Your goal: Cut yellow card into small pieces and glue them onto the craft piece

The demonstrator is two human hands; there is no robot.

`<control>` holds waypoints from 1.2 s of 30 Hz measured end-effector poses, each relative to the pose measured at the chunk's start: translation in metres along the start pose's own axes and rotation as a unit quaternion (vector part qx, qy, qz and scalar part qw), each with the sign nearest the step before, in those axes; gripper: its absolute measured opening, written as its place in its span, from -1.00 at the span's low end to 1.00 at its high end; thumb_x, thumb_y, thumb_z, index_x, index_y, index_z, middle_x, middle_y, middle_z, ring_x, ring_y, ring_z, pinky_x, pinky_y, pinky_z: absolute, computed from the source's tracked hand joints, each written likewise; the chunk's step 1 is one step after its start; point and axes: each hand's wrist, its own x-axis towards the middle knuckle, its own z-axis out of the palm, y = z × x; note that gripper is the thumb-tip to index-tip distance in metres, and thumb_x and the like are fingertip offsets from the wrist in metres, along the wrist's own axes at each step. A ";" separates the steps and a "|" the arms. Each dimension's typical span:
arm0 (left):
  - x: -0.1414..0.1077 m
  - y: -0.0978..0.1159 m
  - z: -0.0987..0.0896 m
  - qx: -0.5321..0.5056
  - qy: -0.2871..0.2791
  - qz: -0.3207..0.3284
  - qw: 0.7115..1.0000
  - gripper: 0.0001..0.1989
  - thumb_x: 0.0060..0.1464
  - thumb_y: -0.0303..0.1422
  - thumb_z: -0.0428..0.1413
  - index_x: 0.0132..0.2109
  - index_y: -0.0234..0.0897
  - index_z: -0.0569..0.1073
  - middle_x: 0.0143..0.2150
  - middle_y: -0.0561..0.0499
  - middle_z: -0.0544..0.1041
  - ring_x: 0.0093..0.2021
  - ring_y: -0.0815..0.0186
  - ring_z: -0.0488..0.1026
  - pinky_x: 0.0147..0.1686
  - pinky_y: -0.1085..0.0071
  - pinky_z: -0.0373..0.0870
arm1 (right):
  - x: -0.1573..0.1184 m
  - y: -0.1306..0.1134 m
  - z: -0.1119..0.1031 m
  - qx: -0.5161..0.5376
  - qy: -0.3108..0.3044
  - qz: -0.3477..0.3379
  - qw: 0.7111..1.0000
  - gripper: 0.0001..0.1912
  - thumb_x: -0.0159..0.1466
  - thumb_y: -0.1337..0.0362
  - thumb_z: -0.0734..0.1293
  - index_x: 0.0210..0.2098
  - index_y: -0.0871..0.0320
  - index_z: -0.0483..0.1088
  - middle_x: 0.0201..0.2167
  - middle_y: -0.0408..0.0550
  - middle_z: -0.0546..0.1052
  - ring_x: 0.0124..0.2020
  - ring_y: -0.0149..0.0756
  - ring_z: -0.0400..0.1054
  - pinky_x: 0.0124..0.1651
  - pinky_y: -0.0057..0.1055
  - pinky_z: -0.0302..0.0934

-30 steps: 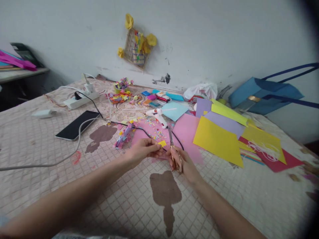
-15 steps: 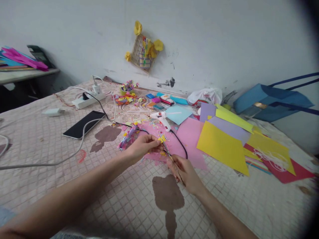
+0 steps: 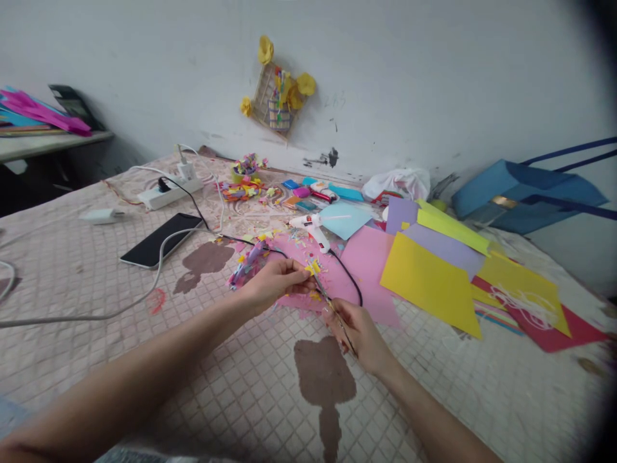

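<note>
My left hand (image 3: 288,278) pinches a small yellow piece of paper (image 3: 313,269) between thumb and fingers. My right hand (image 3: 355,331) is closed around a pair of scissors (image 3: 336,313), whose blades point up and left at the yellow piece. Whether the blades touch it, I cannot tell. Both hands hover at the near edge of a pink sheet (image 3: 369,270), which is strewn with small coloured scraps. Just beyond them lies a white glue gun (image 3: 315,231) with a black cord.
Yellow sheets (image 3: 429,283) and a lilac sheet (image 3: 443,251) lie to the right, near a blue bag (image 3: 506,196). On the left are a tablet (image 3: 161,241), a power strip (image 3: 168,193) and trailing cables. A small flower pot (image 3: 245,168) stands at the back.
The view has shifted very slightly. Both hands keep nearly the same place, and the yellow piece has turned a little at the scissor tips.
</note>
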 end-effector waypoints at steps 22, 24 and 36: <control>0.003 0.005 -0.007 0.016 0.013 -0.016 1.000 -0.83 -0.09 -0.39 0.19 -0.43 -0.41 0.37 -0.40 -0.06 0.54 -0.39 0.39 0.48 -0.27 0.44 0.38 | 0.005 0.010 -0.002 0.024 0.008 0.023 0.999 -0.63 0.19 -0.01 0.17 -0.58 0.12 0.14 -0.78 -0.33 0.12 -0.79 -0.52 -0.03 -0.73 -0.56 -0.13; 0.004 0.010 -0.011 0.038 0.028 0.000 0.999 -0.85 -0.06 -0.39 0.16 -0.42 -0.39 0.36 -0.38 -0.06 0.54 -0.38 0.39 0.48 -0.26 0.42 0.38 | 0.007 0.009 -0.007 -0.012 0.013 0.013 1.000 -0.65 0.19 0.01 0.16 -0.57 0.12 0.15 -0.77 -0.32 0.13 -0.78 -0.51 -0.02 -0.71 -0.55 -0.11; 0.001 0.026 -0.028 0.425 -0.054 0.009 0.904 -0.84 -0.01 -0.33 0.01 -0.43 -0.36 0.35 -0.51 0.03 0.47 -0.54 0.45 0.38 -0.54 0.55 0.31 | 0.017 0.006 -0.052 -0.455 0.121 -0.025 0.882 -0.74 0.18 0.13 0.17 -0.50 0.13 0.35 -0.59 -0.12 0.47 -0.55 -0.33 0.32 -0.52 -0.49 -0.05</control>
